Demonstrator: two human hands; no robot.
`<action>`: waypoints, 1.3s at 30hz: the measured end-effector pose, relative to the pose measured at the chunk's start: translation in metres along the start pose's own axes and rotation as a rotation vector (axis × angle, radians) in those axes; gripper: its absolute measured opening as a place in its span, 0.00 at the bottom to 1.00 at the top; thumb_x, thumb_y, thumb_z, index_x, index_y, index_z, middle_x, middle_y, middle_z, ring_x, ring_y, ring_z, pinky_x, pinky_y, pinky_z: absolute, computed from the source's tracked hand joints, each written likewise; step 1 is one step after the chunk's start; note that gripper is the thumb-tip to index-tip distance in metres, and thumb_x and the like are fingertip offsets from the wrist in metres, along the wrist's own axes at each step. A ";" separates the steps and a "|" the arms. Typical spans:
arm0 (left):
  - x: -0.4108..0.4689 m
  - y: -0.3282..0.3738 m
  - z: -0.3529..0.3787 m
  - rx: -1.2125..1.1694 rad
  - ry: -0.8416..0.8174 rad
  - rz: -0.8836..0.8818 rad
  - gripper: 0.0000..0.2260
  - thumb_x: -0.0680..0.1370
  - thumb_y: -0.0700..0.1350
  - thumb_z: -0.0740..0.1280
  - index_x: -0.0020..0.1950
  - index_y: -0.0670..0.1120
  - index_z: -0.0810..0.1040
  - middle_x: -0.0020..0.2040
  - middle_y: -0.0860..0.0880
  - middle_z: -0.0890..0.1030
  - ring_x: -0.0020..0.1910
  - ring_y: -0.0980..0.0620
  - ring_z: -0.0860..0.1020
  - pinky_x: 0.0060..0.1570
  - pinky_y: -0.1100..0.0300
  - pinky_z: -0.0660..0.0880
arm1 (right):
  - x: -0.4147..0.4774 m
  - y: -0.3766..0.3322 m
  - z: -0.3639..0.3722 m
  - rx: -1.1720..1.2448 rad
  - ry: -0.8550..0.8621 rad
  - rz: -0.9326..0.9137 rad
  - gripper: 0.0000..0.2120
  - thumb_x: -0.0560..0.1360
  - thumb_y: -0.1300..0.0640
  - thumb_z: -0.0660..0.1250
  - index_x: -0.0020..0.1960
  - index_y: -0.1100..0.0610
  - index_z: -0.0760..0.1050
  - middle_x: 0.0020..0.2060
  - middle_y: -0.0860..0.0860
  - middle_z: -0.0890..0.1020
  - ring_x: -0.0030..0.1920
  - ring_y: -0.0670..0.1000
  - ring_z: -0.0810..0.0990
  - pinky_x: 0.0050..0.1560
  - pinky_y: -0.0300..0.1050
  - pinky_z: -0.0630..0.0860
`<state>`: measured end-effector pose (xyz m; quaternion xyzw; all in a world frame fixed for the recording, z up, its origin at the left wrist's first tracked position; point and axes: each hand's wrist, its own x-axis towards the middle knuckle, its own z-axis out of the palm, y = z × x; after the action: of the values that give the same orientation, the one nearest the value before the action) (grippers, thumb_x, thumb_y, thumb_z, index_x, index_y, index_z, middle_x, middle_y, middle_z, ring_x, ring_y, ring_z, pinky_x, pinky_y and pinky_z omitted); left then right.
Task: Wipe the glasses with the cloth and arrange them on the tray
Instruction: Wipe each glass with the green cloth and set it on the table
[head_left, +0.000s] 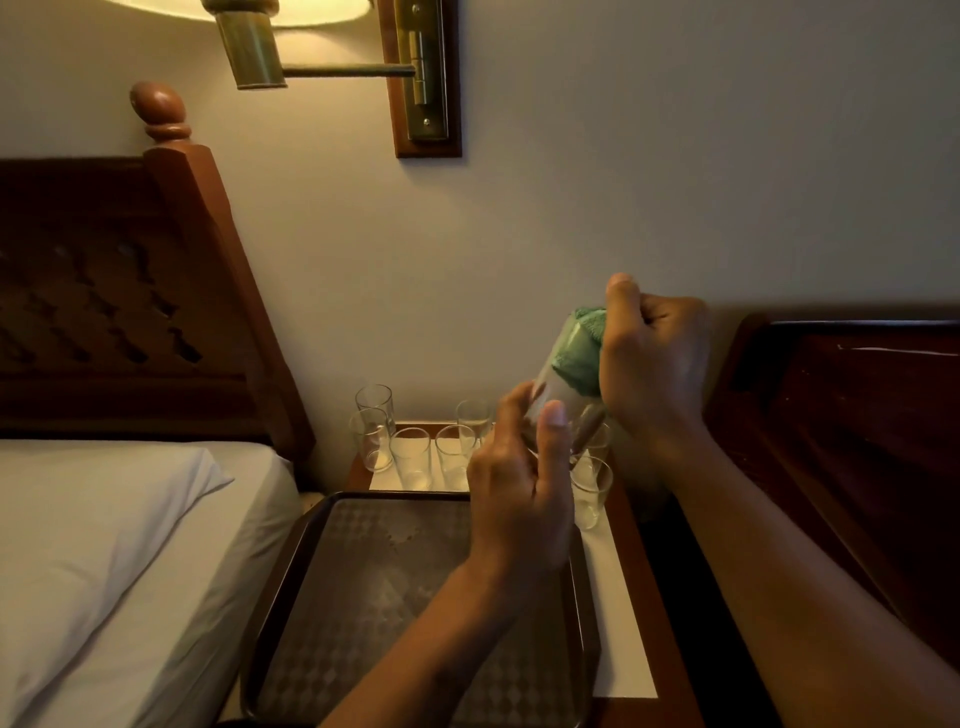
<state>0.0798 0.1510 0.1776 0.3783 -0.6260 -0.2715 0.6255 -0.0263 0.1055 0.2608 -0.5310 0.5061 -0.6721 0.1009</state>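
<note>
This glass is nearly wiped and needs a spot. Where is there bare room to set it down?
The tray holds no glasses: its patterned floor is bare from the near rim to the far rim, left of the left hand. The white mat right of the tray is bare too. The back of the nightstand is crowded with glasses.

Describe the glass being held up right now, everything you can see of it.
The held glass is a clear, plain tumbler, tilted with its open end up and to the right, raised above the bedside table and the tray. The left hand grips its lower part, thumb in front. The right hand presses a green cloth into and over its mouth, so the rim is hidden. It touches nothing else and looks empty; smudges cannot be judged in this dim light.
</note>
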 end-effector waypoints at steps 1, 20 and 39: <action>0.002 0.003 0.002 -0.082 0.018 -0.030 0.20 0.83 0.58 0.55 0.61 0.45 0.77 0.42 0.58 0.80 0.38 0.59 0.79 0.34 0.66 0.73 | -0.001 -0.002 0.001 0.008 -0.008 0.003 0.31 0.84 0.52 0.60 0.23 0.53 0.61 0.16 0.44 0.63 0.17 0.43 0.63 0.21 0.31 0.58; 0.022 0.001 -0.001 -0.121 -0.003 -0.073 0.18 0.82 0.62 0.54 0.54 0.49 0.73 0.39 0.48 0.76 0.30 0.52 0.76 0.26 0.49 0.76 | 0.019 -0.020 0.011 -0.065 -0.140 -0.071 0.30 0.86 0.52 0.61 0.24 0.51 0.66 0.16 0.41 0.68 0.19 0.40 0.71 0.23 0.29 0.61; 0.040 0.021 -0.014 -0.506 -0.225 -0.435 0.22 0.81 0.57 0.66 0.67 0.42 0.70 0.47 0.47 0.79 0.41 0.54 0.80 0.37 0.62 0.78 | 0.006 -0.014 0.009 0.256 -0.224 -0.009 0.19 0.71 0.47 0.80 0.36 0.53 0.72 0.26 0.42 0.74 0.27 0.39 0.75 0.29 0.31 0.73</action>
<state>0.0934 0.1322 0.2186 0.3035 -0.5086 -0.5850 0.5540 -0.0160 0.1032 0.2748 -0.5878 0.3996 -0.6680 0.2206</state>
